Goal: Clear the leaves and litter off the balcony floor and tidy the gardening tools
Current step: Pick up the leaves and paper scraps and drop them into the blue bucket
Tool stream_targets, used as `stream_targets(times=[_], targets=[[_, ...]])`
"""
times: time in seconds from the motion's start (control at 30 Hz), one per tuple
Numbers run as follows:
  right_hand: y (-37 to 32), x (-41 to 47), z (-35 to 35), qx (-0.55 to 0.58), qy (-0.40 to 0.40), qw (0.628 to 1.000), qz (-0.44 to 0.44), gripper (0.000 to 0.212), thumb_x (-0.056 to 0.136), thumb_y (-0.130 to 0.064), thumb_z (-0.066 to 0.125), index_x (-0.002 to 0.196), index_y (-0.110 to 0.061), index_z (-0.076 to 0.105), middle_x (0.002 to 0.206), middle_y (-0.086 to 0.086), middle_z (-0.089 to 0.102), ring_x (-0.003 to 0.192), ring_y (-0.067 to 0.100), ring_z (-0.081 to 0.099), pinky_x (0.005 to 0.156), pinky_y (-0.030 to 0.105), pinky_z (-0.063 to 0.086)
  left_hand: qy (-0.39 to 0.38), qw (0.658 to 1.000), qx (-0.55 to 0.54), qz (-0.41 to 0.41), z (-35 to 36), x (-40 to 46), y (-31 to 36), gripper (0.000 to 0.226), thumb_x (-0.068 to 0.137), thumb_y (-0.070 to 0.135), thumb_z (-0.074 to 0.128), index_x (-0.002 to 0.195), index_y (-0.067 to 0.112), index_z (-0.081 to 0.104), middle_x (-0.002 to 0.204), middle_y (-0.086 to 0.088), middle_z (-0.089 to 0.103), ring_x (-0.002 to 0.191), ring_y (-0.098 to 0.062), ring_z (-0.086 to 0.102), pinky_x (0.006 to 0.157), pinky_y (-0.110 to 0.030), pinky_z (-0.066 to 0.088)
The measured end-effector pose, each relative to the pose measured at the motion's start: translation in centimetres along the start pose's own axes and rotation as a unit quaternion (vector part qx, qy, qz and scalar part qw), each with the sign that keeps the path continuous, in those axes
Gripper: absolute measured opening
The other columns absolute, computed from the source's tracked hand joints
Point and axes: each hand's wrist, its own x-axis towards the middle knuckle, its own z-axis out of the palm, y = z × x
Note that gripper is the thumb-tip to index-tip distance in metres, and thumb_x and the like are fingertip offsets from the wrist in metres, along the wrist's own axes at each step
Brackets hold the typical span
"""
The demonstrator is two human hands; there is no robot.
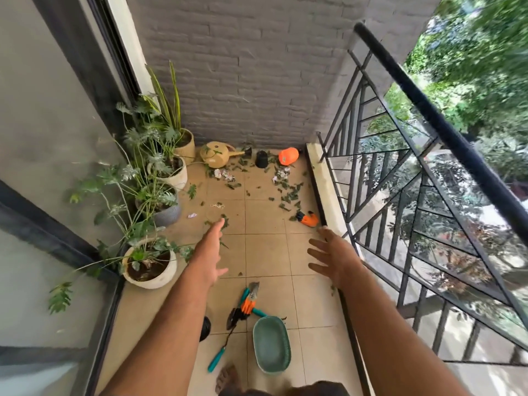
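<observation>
Both your left hand [210, 261] and right hand [331, 257] hung spread, each grip empty, so clearing looked barely begun; leaves [288, 192] lay well beyond, needing reaching.

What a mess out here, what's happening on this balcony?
A person stands on the tiled balcony floor with both arms stretched forward, the left hand and right hand open and holding nothing. Nothing has been gathered yet: green leaf scraps and crumpled paper litter lie scattered near the far wall, beside a tipped beige watering can. Teal-handled garden tools and an oval green basket sit near the person's feet.
</observation>
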Motion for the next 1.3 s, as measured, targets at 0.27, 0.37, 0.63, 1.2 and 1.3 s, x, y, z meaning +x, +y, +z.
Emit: stream_targets(times=[0.27,0.37,0.63,1.2,1.3], targets=[[-2.2,2.1,-1.8,-0.042,-0.021,0.999,-0.012,0.036,0.1,-0.055,0.062,0.128,-0.033,0.067,0.122,-0.002,0.074,0.112,0.023,0.07,0.101,0.054,0.056,0.004,1.0,0.01,-0.006,4.2,1.9,1.0,0.078,0.088,0.08,0.061,0.15,0.031,0.055,0.17,-0.01,0.031,0.153,-0.036,0.033,0.114,-0.062,0.04],[-3.7,4.3,-3.2,-0.057,-0.042,0.997,-0.015,0.037,0.098,-0.058,0.063,0.126,-0.035,0.07,0.119,-0.003,0.076,0.11,0.021,0.072,0.099,0.053,0.057,0.012,1.0,0.01,0.0,6.6,2.5,1.5,0.078,0.091,0.077,0.059,0.153,0.03,0.052,0.171,-0.007,0.03,0.155,-0.037,0.031,0.116,-0.062,0.038],[-10.4,10.1,-7.8,-0.079,-0.091,0.992,-0.027,0.035,0.102,-0.054,0.056,0.123,-0.031,0.072,0.12,-0.003,0.076,0.113,0.021,0.071,0.101,0.052,0.056,0.037,0.999,0.004,0.014,14.1,5.1,4.5,0.081,0.092,0.078,0.058,0.158,0.033,0.048,0.172,-0.003,0.031,0.154,-0.04,0.03,0.119,-0.064,0.036],[-22.6,22.9,-6.5,-0.078,-0.147,0.985,-0.037,0.035,0.106,-0.051,0.052,0.121,-0.027,0.072,0.109,-0.003,0.081,0.109,0.021,0.074,0.092,0.043,0.056,0.148,0.984,-0.102,0.01,17.8,12.6,11.4,0.082,0.089,0.079,0.061,0.153,0.028,0.055,0.165,-0.015,0.037,0.144,-0.038,0.043,0.114,-0.061,0.043],[-25.5,27.3,-4.2,-0.096,-0.142,0.985,-0.027,0.036,0.107,-0.049,0.05,0.124,-0.025,0.07,0.112,-0.001,0.08,0.108,0.022,0.074,0.085,0.042,0.058,0.156,0.979,-0.131,0.0,18.5,16.4,13.9,0.074,0.093,0.076,0.059,0.149,0.027,0.057,0.162,-0.014,0.041,0.129,-0.035,0.048,0.113,-0.058,0.044]])
